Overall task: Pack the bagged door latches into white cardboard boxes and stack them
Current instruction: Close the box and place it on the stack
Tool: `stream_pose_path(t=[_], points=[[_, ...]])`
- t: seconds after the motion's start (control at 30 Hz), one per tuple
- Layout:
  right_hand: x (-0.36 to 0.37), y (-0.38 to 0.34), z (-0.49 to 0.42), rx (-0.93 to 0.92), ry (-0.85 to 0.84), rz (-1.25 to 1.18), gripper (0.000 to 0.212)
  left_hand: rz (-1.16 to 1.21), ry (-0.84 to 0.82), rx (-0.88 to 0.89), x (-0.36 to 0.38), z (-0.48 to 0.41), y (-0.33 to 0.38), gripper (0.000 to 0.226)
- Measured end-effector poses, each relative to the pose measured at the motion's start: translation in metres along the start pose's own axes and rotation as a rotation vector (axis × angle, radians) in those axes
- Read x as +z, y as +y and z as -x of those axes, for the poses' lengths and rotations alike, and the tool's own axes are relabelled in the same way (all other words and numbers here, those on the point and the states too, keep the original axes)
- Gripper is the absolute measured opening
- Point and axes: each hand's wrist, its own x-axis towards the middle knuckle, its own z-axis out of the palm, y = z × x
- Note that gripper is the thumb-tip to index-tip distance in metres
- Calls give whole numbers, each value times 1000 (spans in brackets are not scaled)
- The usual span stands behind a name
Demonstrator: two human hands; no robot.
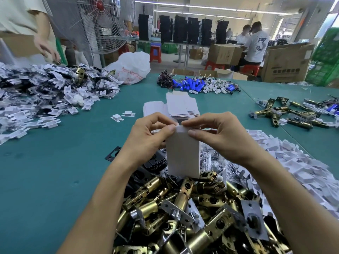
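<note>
One white box (pixel 182 154) under way, none stacked in view. Pinches its top flap, left hand (pixel 148 133) and right hand (pixel 222 136) fingers clamped on it. Possibly closing; contents unseen. Leaves flat blanks (pixel 180 105) beyond fingertips, latch pile (pixel 192 208) below wrists.

The cardboard box (pixel 183 153) was white card, matt and smooth. The door latches (pixel 183 204) heaped below it were shiny metal, mostly a yellow brass colour, with some dull silver plates. The small bags (pixel 214 162) beside them were clear, glossy, crinkly plastic. The flat boxes (pixel 180 107) were the same matt white card. The table top (pixel 45 162) was green and matt. The big sack (pixel 132 67) was thin, shiny white plastic.
</note>
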Motion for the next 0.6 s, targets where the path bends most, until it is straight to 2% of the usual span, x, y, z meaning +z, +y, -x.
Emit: stream_pose_path(t=[0.07, 0.2, 0.33, 0.43, 0.6], points=[[2, 3, 3, -35, 27, -13, 27, -12, 4, -16, -1, 1, 0, 9], [5, 13, 10, -91, 63, -39, 30, -40, -26, -23, -1, 3, -1, 35], [9, 17, 11, -114, 39, -37, 29, -10, -84, 12, -1, 3, -3, 25], [11, 20, 11, -107, 38, -29, 28, -19, -110, 37, 0, 2, -3, 29], [17, 27, 12, 37, -141, -31, 40, -56, -61, 15, -4, 2, -5, 28]])
